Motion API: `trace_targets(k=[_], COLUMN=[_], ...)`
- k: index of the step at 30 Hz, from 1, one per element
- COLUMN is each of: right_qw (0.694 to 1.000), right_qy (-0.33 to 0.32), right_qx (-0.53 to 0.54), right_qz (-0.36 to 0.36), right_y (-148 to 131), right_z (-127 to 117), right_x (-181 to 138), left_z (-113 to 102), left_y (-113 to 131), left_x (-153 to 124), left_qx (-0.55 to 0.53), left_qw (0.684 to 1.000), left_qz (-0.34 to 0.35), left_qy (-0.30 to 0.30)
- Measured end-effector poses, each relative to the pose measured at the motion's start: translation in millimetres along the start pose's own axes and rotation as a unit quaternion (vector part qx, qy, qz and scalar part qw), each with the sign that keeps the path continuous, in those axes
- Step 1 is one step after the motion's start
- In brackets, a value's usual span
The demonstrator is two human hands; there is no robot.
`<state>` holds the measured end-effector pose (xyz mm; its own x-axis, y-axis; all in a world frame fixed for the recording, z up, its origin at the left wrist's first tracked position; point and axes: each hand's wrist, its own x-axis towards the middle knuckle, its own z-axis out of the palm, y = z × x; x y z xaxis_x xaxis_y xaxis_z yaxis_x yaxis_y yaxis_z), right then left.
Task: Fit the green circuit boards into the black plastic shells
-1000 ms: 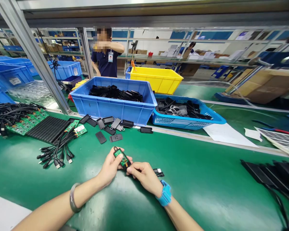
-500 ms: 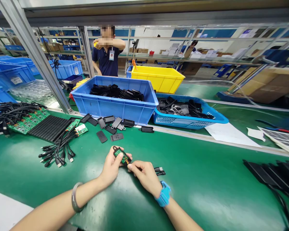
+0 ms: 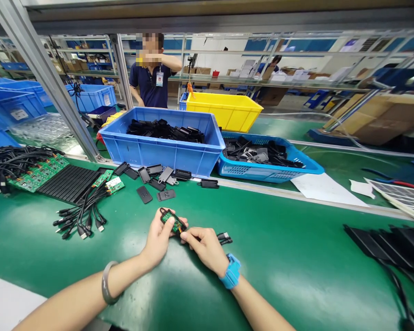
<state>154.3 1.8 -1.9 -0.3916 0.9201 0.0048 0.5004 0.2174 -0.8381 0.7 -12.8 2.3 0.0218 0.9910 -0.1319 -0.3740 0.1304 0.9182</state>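
My left hand (image 3: pixel 158 241) is closed around a small black plastic case (image 3: pixel 182 225), its thumb pressing on the green circuit board (image 3: pixel 168 217) that lies in it. Coloured wires (image 3: pixel 180 231) come off the board's near right end. There my right hand (image 3: pixel 207 248) pinches the black cable where it meets those wires. The cable's plug ends (image 3: pixel 225 237) stick out beyond the right hand's knuckles; its middle is hidden by the hand. Loose black case halves (image 3: pixel 155 184) lie on the bench ahead of my hands.
Boards with black cables (image 3: pixel 86 202) lie to the left, beside a row of black cases (image 3: pixel 69 184). Behind stand a blue bin (image 3: pixel 162 154) and a blue basket (image 3: pixel 269 175), both holding black parts. Black cabled pieces (image 3: pixel 382 248) lie at right. A person (image 3: pixel 152 87) stands across the bench.
The view has shifted slightly. Both hands keep their grip on the case and cable, with almost no movement between them.
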Motion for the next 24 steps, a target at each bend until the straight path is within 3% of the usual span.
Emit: trace_targets(k=[4, 8, 10, 13, 16, 21, 24], right_qw=[0.999, 0.997, 0.995, 0.990, 0.985, 0.963, 0.946], right_qy=[0.022, 0.016, 0.026, 0.076, 0.118, 0.115, 0.064], right_qx=[-0.041, -0.071, -0.083, -0.088, -0.093, -0.187, -0.266], right_qz=[0.009, -0.028, -0.056, -0.081, -0.090, -0.156, -0.172], right_y=[0.6, -4.2, -6.5, -5.1, 3.8, 20.1, 22.5], right_z=[3.1, 0.4, -4.0, -10.9, -14.8, -18.2, -19.6], right_x=[1.6, 0.4, -0.8, -2.1, -1.4, 4.2, 7.6], left_z=[0.3, -9.1, -19.2, -35.1, -40.2, -26.4, -21.1], left_y=[-3.4, 2.0, 10.4, 23.6, 27.3, 15.3, 11.3], left_x=[-2.0, 12.6, 26.0, 43.5, 47.8, 31.6, 25.3], left_qx=[0.084, 0.108, 0.154, 0.305, 0.385, 0.258, 0.135], left_qw=[0.994, 0.992, 0.986, 0.949, 0.919, 0.955, 0.977], left_qz=[0.075, 0.064, 0.060, 0.077, 0.078, 0.028, -0.063], left_qy=[-0.002, -0.030, -0.014, 0.031, -0.003, -0.145, -0.156])
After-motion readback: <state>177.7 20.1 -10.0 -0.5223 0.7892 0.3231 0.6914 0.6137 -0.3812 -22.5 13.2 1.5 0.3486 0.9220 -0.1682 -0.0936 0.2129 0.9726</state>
